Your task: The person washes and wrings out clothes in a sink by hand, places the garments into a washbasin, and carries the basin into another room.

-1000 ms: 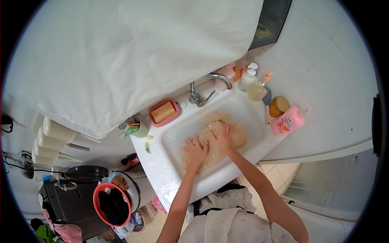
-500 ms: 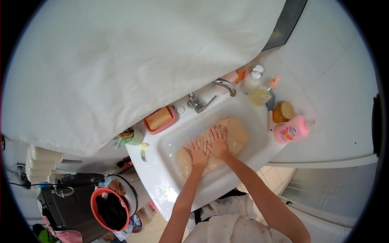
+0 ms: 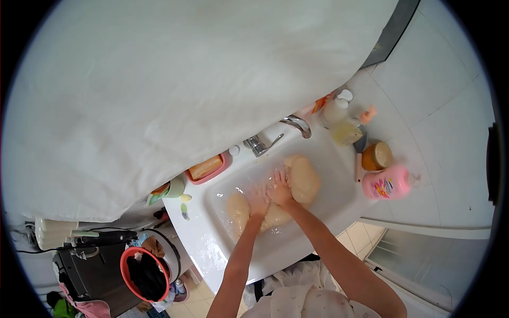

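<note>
A soft, pale beige cloth-like piece (image 3: 305, 181) lies soaked in the water of the white sink (image 3: 334, 199). It bulges up at both sides of my hands; what kind of thing it is I cannot make out. My left hand (image 3: 259, 201) presses down on its middle, fingers stretched out and partly under water. Beside it, my right hand (image 3: 279, 190) pushes down with fingers spread, touching the right-hand bulge. Neither hand is closed around the fabric.
Behind the basin are a tap (image 3: 298, 124) and its lever (image 3: 260, 144). A pink soap dish (image 3: 214, 174) sits at the left rim. Along the right stand pump bottles (image 3: 345, 131), an amber jar (image 3: 377, 156) and a pink bottle (image 3: 387, 183). A white cloth (image 3: 185, 79) hangs in front.
Both hands have pushed lower into the water. The beige piece has sunk in the middle and puffed up into rounded bulges at left and right. The view has shifted slightly.
</note>
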A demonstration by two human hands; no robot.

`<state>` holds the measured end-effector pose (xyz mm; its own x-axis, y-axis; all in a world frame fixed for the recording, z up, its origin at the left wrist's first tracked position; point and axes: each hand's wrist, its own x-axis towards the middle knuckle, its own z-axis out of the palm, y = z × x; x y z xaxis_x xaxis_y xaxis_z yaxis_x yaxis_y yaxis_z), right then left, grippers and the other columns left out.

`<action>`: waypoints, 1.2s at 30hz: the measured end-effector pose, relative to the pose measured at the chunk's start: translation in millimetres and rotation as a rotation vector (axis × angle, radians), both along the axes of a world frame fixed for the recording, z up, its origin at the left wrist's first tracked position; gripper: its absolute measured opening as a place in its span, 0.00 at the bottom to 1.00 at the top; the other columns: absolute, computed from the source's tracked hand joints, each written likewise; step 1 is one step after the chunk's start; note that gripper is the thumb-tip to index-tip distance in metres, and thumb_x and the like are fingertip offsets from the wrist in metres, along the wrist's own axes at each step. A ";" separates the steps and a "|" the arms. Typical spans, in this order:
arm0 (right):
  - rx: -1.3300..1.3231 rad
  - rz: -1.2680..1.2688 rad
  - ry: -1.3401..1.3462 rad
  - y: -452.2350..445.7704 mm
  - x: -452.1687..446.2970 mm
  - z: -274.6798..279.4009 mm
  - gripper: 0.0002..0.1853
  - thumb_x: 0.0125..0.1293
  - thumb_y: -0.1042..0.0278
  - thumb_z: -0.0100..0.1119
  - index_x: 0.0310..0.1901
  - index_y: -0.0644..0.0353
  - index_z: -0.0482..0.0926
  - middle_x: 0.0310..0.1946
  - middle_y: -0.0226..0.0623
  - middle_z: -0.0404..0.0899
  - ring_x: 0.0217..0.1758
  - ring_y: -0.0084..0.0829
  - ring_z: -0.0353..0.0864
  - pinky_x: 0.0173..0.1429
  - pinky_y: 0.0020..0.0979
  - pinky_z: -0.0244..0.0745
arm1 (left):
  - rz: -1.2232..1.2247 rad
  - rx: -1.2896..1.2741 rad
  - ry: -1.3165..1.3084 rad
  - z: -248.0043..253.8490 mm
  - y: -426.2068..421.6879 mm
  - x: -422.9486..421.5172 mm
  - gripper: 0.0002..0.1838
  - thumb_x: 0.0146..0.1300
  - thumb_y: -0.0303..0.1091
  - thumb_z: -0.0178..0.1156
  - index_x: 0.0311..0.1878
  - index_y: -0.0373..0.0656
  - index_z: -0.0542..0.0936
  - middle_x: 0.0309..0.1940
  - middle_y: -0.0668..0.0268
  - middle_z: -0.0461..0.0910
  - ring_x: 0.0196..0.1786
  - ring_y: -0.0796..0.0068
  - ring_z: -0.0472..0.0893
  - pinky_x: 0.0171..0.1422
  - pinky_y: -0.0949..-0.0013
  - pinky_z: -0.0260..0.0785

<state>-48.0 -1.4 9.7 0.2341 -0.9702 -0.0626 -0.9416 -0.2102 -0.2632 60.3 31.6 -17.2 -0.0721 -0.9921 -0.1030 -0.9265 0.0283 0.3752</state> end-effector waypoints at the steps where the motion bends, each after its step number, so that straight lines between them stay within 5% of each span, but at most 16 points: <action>1: 0.023 -0.029 0.012 -2.6 1.5 -6.1 0.36 0.49 0.55 0.48 0.58 0.68 0.54 0.61 0.50 0.46 0.65 0.51 0.35 0.64 0.54 0.28 | -0.025 0.049 -0.052 -2.2 -2.4 0.1 0.28 0.55 0.41 0.46 0.60 0.50 0.57 0.58 0.55 0.55 0.61 0.51 0.52 0.64 0.46 0.34; 5: -0.249 -0.039 -0.003 -5.9 2.3 -30.7 0.37 0.48 0.57 0.49 0.58 0.68 0.53 0.60 0.51 0.47 0.65 0.51 0.36 0.65 0.51 0.29 | -0.016 0.160 -0.047 -18.8 -10.3 -3.4 0.26 0.55 0.39 0.47 0.59 0.47 0.60 0.58 0.55 0.56 0.62 0.53 0.51 0.65 0.52 0.37; 7: -0.105 -0.037 -0.031 -6.3 3.1 -7.1 0.33 0.50 0.60 0.47 0.57 0.68 0.56 0.57 0.51 0.51 0.64 0.50 0.42 0.65 0.48 0.33 | 0.094 0.071 0.264 -34.4 -5.8 -1.7 0.23 0.57 0.41 0.46 0.56 0.46 0.63 0.54 0.54 0.62 0.60 0.56 0.57 0.63 0.54 0.44; 17: 0.169 0.067 -0.032 -23.2 4.5 27.7 0.27 0.49 0.64 0.48 0.52 0.67 0.62 0.54 0.49 0.55 0.62 0.49 0.46 0.65 0.45 0.38 | -0.028 0.092 0.076 28.2 -19.4 3.5 0.22 0.53 0.39 0.50 0.52 0.41 0.66 0.48 0.55 0.67 0.54 0.60 0.64 0.59 0.62 0.53; 20: 0.189 0.086 -0.037 -22.1 -8.8 42.3 0.26 0.49 0.65 0.48 0.51 0.67 0.63 0.54 0.49 0.56 0.61 0.49 0.47 0.65 0.45 0.39 | -0.102 -0.199 0.289 25.5 -1.2 20.2 0.20 0.52 0.34 0.49 0.51 0.46 0.69 0.46 0.54 0.68 0.53 0.55 0.64 0.60 0.52 0.48; 23: -0.118 0.258 -0.411 -4.3 -44.2 42.4 0.18 0.46 0.66 0.54 0.40 0.65 0.71 0.51 0.50 0.60 0.58 0.51 0.52 0.63 0.43 0.45 | -0.153 -0.124 -0.033 56.0 21.7 32.2 0.26 0.49 0.38 0.53 0.55 0.48 0.65 0.53 0.54 0.63 0.58 0.52 0.57 0.64 0.53 0.41; 26: -0.240 0.232 -0.389 9.3 -68.8 48.7 0.23 0.43 0.66 0.57 0.44 0.61 0.68 0.51 0.47 0.59 0.59 0.47 0.51 0.62 0.46 0.45 | -0.063 -0.167 -0.146 83.2 42.9 35.8 0.26 0.50 0.41 0.53 0.55 0.52 0.65 0.54 0.53 0.60 0.59 0.49 0.54 0.63 0.44 0.35; 28: -0.404 0.042 -0.041 21.6 -75.2 69.1 0.27 0.45 0.61 0.58 0.49 0.58 0.66 0.54 0.47 0.55 0.60 0.48 0.50 0.60 0.54 0.45 | 0.075 -0.134 -0.156 96.6 53.6 34.3 0.28 0.52 0.49 0.50 0.57 0.51 0.63 0.57 0.49 0.55 0.61 0.45 0.49 0.62 0.40 0.30; 36: -0.218 -0.216 0.052 43.2 -60.5 50.4 0.37 0.51 0.43 0.50 0.60 0.50 0.54 0.62 0.48 0.42 0.62 0.58 0.43 0.56 0.63 0.42 | 0.135 0.018 -0.158 65.9 58.8 31.0 0.41 0.50 0.64 0.44 0.63 0.54 0.49 0.61 0.45 0.45 0.63 0.39 0.39 0.57 0.35 0.17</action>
<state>-108.4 41.8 60.1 0.0226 -0.9890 0.1460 -0.9816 -0.0496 -0.1841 91.3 90.4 48.7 0.0801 -0.9896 -0.1199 -0.9688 -0.1056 0.2242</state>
